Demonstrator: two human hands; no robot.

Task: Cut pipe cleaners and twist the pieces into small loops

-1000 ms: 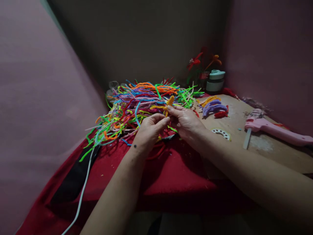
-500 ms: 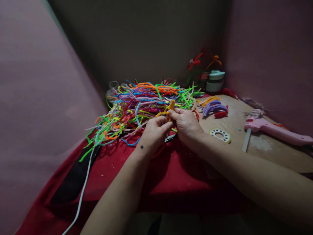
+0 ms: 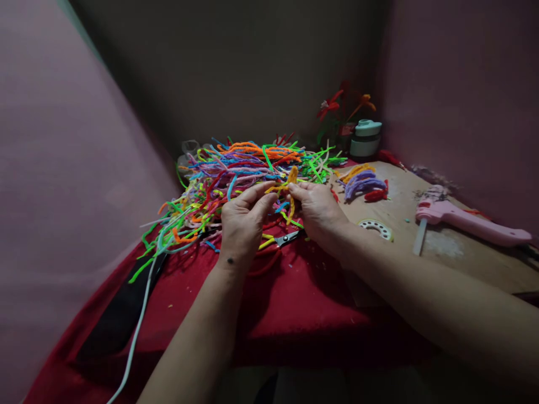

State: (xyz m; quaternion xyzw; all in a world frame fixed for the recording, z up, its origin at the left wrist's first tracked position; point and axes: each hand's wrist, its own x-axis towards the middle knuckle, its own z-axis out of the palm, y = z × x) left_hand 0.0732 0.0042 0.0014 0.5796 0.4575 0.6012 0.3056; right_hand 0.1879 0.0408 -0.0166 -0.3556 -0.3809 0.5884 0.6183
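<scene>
Both hands pinching one orange pipe cleaner.
I see left hand (image 3: 242, 221) and right hand (image 3: 319, 210) gripping orange pipe cleaner (image 3: 291, 177); scissors (image 3: 286, 238) at 6 o'clock.

A home craft corner: a desk (image 3: 320, 303) under red cloth, tucked between pink walls, heaped with pipe cleaners (image 3: 236, 174), beside a glue gun (image 3: 467, 221), scissors (image 3: 286, 238) and handmade flowers (image 3: 343, 106).

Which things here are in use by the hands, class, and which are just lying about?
In use: orange pipe cleaner, pinched between left hand and right hand; pipe cleaner heap beside them.

Lying about: scissors, glue gun, tape roll, jar, purple bundle, white cable.
</scene>
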